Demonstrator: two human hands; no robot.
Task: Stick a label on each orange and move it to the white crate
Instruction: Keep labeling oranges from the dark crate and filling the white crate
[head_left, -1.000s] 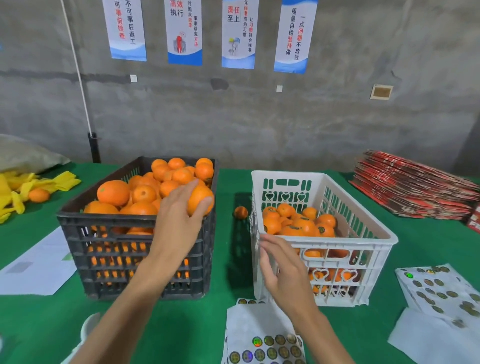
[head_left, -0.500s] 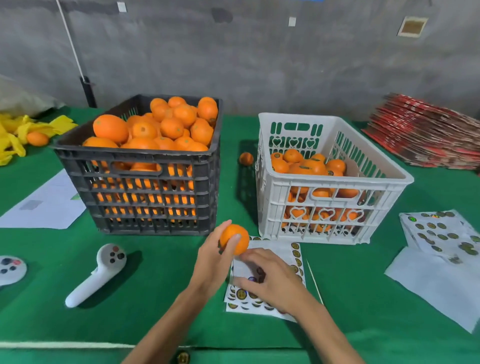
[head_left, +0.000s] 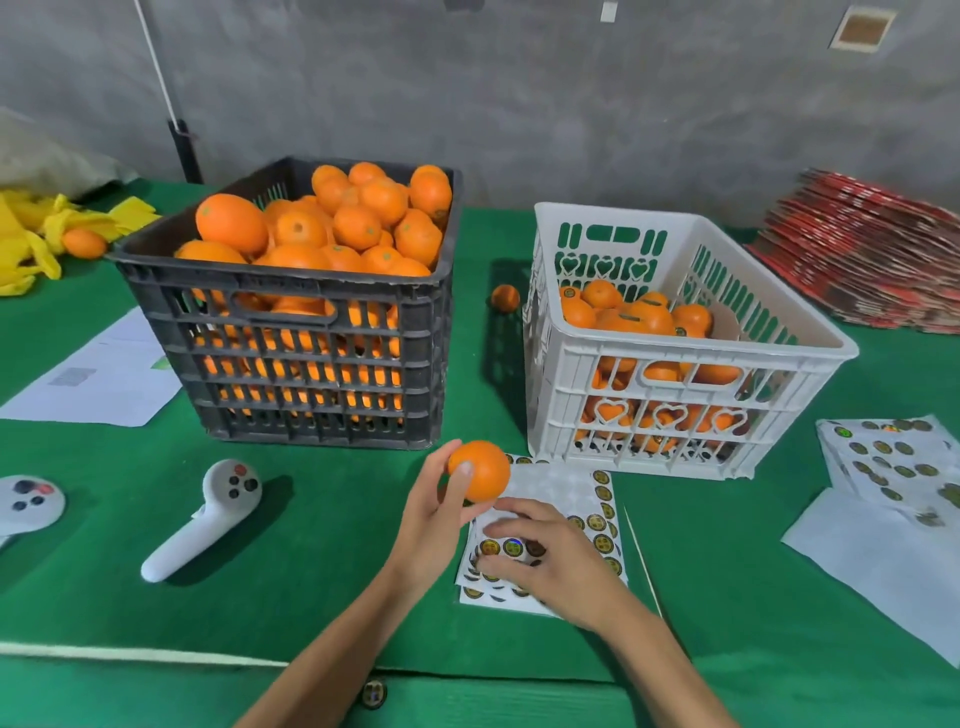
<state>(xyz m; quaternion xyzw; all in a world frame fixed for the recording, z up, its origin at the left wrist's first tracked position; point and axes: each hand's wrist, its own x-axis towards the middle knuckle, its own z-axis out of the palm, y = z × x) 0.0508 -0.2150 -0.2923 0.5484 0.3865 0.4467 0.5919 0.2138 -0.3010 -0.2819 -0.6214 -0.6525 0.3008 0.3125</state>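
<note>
Orange (head_left: 479, 470) being held up in the left hand (head_left: 435, 525), just above the sticker sheet (head_left: 558, 519) on the green desk (head_left: 322, 587).

The left grip is curling around the fruit, thumb on its front, while the right hand (head_left: 545, 556) is bending its fingers onto the sheet, apparently picking at a label; whether one is already pinched, I cannot tell. The risk is the sticker tearing or folding on itself while lifting, or the whole sheet coming up too. The white crate (head_left: 691, 358) is standing close, behind the sheet.
</note>
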